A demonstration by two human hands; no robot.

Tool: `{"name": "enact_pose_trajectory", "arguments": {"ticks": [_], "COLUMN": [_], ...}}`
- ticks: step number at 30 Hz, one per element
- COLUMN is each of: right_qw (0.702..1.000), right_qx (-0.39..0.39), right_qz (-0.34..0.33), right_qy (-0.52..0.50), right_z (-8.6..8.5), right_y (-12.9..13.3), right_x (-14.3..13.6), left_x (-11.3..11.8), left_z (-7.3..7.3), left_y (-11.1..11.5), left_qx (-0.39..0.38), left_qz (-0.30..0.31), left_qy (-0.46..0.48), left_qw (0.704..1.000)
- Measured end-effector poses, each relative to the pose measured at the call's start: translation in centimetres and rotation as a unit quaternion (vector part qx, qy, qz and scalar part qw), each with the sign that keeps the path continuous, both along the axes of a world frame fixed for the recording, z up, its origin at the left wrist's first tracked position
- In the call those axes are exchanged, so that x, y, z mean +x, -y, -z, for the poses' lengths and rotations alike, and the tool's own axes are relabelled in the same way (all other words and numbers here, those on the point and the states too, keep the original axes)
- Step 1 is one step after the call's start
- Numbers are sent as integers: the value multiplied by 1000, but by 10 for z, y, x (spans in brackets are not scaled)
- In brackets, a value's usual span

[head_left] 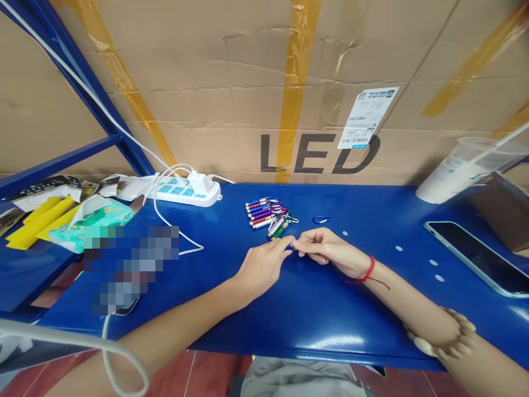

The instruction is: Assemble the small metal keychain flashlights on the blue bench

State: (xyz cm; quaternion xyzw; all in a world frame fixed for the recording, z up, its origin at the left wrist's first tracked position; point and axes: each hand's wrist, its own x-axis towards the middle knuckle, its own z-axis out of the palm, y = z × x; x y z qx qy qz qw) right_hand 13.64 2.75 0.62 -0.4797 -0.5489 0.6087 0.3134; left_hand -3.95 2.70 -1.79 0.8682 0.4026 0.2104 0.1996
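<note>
My left hand [264,264] and my right hand [322,246] meet above the blue table [330,309]. Both pinch at one small dark piece [292,246], mostly covered by the fingertips, so its kind cannot be told. Just beyond the left fingers lie several small metal keychain flashlights [259,210] in blue, purple, red and silver, with carabiner clips at their right ends. A green one [280,228] is closest to my left hand. A loose blue carabiner [320,219] rests apart, past my right fingers.
A white power strip [185,190] with cables stands at back left, near yellow packages [45,218] and a tissue pack [93,220]. On the right are a phone [481,256], a tilted plastic cup [450,171] and several white discs [399,248]. A large cardboard box [231,99] walls the back.
</note>
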Motion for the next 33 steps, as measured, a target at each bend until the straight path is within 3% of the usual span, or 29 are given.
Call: {"name": "enact_pose_trajectory", "arguments": {"ticks": [6, 13, 16, 20, 24, 30, 33], "right_qw": [997, 995, 982, 915, 842, 753, 727], "right_qx": [50, 86, 155, 329, 467, 562, 581], "right_qz": [41, 40, 65, 118, 120, 91, 81], "right_qy": [47, 44, 90, 203, 242, 329, 357], "right_z": [0, 8, 13, 19, 20, 12, 9], "right_y": [-3, -7, -9, -10, -8, -4, -4], "right_x": [-2, -1, -2, 1, 6, 12, 14], "left_x": [3, 1, 0, -2, -2, -2, -2], "left_z": [-3, -5, -5, -4, -4, -4, -3], "left_y": [-4, -7, -12, -19, -21, -19, -18], "left_qx": [-26, -2, 1, -6, -8, 10, 18], "left_qz": [-19, -45, -55, -73, -87, -60, -56], "left_qy": [2, 3, 9, 6, -3, -15, -15], "left_qw": [999, 999, 998, 997, 996, 998, 998]}}
